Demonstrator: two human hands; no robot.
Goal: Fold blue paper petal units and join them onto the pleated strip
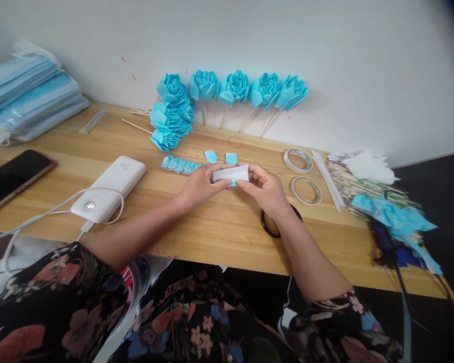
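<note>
Both my hands hold a small white strip (230,174), its material unclear, above the middle of the table. My left hand (204,180) pinches its left end, and my right hand (263,184) grips the right end. A bit of blue shows just below the strip. Behind my fingers lie two small blue folded pieces (211,156), (231,159). Left of them, a row of overlapping blue folded pieces (179,165) reaches toward my left hand. Beneath my right wrist is a black ring (268,227), partly covered.
Blue flowers on sticks (234,88) lean on the wall, others lie stacked (170,116). Tape rolls (305,190) and a scrap pile (386,196) lie right. A white power bank (109,189), cable, phone (15,176) and bagged face masks (30,96) are left.
</note>
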